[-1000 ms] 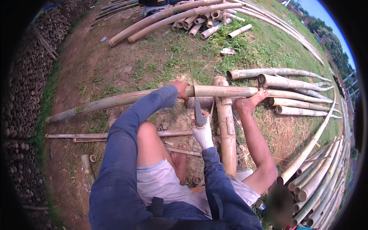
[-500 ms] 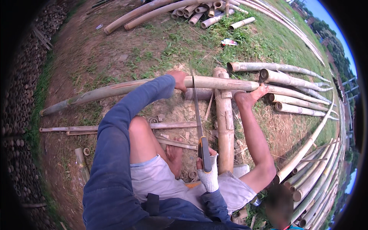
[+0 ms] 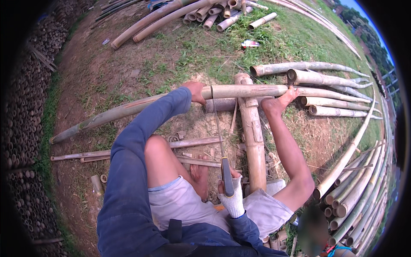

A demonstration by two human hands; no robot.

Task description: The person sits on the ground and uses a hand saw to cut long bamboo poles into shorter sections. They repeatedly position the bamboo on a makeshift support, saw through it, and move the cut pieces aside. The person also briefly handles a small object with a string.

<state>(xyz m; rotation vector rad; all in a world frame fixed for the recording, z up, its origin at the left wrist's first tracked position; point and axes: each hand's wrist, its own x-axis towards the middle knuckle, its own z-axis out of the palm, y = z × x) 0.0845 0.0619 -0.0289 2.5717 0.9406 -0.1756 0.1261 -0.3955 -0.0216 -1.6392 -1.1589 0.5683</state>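
A long bamboo pole point(image 3: 252, 90) lies crosswise in front of me, over a thick upright bamboo post point(image 3: 254, 145). My left hand point(image 3: 196, 92) is wrapped round the pole, just left of the saw cut. In a white fingerless glove, my right hand point(image 3: 231, 198) grips the dark, yellow-edged handle of a hand saw point(image 3: 226, 176). The saw's thin blade runs away from me to the pole, its far end in the cut right beside my left hand. Farther right, my bare foot point(image 3: 279, 102) presses on the pole.
Several cut bamboo poles point(image 3: 327, 78) lie at the right, with a larger stack point(image 3: 355, 192) nearer me. Short bamboo pieces point(image 3: 222, 19) are heaped at the far side. Thin bamboo strips point(image 3: 188, 142) cross by my left leg. Another person's blurred head point(image 3: 314, 229) shows at lower right.
The saw has been drawn back toward me; its blade stuck out well past the pole before and now barely reaches beyond it. My left hand keeps its grip. The view has shifted slightly.
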